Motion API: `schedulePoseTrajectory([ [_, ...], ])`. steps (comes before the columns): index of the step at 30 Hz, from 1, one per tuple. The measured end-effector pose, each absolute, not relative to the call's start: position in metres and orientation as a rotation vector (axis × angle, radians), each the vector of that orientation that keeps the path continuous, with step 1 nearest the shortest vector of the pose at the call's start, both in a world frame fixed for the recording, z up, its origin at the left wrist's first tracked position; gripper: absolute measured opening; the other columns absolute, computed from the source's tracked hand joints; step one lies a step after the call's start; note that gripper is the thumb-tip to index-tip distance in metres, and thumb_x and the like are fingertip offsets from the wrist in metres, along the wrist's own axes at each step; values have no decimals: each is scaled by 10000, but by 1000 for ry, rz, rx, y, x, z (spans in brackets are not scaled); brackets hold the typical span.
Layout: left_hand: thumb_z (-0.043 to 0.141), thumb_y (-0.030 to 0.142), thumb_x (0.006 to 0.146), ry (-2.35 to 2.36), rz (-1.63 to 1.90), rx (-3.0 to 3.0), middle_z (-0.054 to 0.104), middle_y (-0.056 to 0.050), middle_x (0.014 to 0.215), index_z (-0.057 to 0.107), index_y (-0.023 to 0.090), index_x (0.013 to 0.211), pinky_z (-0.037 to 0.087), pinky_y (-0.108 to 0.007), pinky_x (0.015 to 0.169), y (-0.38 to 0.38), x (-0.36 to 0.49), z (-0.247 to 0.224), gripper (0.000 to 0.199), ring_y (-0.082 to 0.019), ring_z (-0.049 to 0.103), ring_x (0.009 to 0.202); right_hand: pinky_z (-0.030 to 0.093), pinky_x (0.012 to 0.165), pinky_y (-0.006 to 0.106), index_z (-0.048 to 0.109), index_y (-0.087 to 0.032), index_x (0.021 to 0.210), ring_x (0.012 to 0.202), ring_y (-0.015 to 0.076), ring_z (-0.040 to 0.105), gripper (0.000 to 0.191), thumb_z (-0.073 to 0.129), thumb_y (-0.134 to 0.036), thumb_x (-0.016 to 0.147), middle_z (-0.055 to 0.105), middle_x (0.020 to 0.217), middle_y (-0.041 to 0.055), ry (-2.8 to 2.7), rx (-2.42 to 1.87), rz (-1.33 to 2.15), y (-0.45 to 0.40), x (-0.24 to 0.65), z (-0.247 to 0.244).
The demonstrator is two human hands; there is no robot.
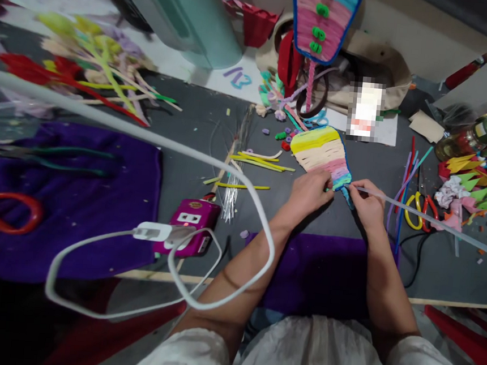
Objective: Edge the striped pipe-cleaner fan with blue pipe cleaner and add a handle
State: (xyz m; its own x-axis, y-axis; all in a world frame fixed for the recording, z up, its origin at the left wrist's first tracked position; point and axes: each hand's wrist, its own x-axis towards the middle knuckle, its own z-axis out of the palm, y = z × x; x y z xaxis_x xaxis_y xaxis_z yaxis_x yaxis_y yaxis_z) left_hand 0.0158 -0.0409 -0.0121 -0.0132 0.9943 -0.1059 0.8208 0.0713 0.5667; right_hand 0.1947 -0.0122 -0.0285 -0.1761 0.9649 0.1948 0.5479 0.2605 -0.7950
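A flat striped craft piece (320,146), wrapped in yellow, cream, pink and blue fuzzy strands, lies in front of me with its narrow end toward me. My left hand (311,193) is closed on its narrow lower end, at the left edge. On the other side, my right hand (367,202) pinches a long pale strand (428,218) close to the blue stem (347,197). The strand runs off to the right edge of the view. My fingertips partly hide where strand and stem meet.
A similar piece with green knots (321,19) stands behind. Yellow strands (258,161) and thin wires (232,193) lie left, by a purple power socket (192,226). A white cable (244,171) loops across my left forearm. Scissors (414,211) and paper flowers (459,193) lie right.
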Motion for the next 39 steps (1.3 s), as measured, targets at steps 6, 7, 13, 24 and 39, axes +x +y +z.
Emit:
schedulePoseTrajectory([
  [6, 639, 294, 866, 1911, 641, 1735, 718, -41, 914, 667, 214, 876, 435, -305, 751, -37, 22, -13, 85, -208, 631, 890, 446, 593, 274, 689, -223, 773, 597, 151, 589, 191, 622, -385, 850, 648, 657, -22, -1716, -1426, 805, -10, 197, -35],
  [7, 646, 291, 865, 1909, 650, 1755, 718, -44, 919, 664, 213, 873, 433, -309, 752, -36, 23, -15, 80, -213, 629, 904, 444, 595, 272, 687, -225, 767, 599, 151, 590, 197, 620, -391, 849, 647, 652, -23, -1719, -1428, 818, -10, 197, -35],
  [13, 676, 243, 841, 1878, 663, 1842, 724, -62, 953, 649, 212, 852, 431, -339, 770, -34, 27, -27, 43, -243, 619, 965, 436, 628, 278, 689, -228, 744, 638, 161, 597, 215, 612, -405, 840, 657, 676, -11, -1749, -1409, 829, -9, 193, -37],
  [24, 671, 237, 838, 1866, 718, 1849, 698, -69, 890, 645, 210, 780, 425, -342, 774, -31, 27, -37, 69, -246, 614, 926, 436, 618, 274, 669, -231, 721, 626, 158, 589, 178, 615, -361, 828, 655, 654, -12, -1745, -1440, 843, -7, 192, -41],
  [39, 677, 228, 814, 1886, 691, 1844, 683, -54, 832, 677, 212, 777, 408, -314, 719, -31, 26, -37, 40, -225, 604, 839, 452, 653, 276, 651, -224, 716, 642, 157, 595, 153, 590, -326, 814, 656, 670, -2, -1700, -1456, 792, -1, 195, -40],
])
